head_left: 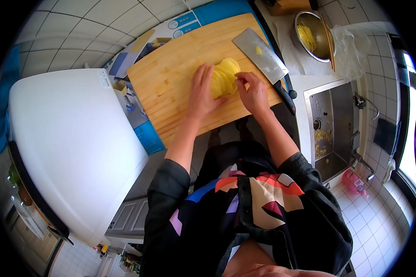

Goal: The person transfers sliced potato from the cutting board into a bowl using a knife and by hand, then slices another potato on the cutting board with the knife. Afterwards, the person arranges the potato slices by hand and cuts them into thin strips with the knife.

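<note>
Thin yellow slices (pixel 224 77), overlapping in a fanned stack, lie on the wooden cutting board (pixel 166 69). My left hand (pixel 202 91) rests against the left side of the stack, fingers extended and the thumb spread along its lower edge. At the right side, my right hand (pixel 253 91) touches the slices' edge with thumb and index finger pinched together; whether a slice is between them is too small to tell. A cleaver (pixel 262 54) with a black handle lies on the board's right part, a yellow scrap on its blade.
A metal bowl (pixel 309 37) of yellow strips, chopsticks (pixel 329 41) across its rim, stands at the upper right beside a plastic bag (pixel 351 46). Below is a sink (pixel 339 124) with scraps. A large white appliance (pixel 74 147) stands left of the board.
</note>
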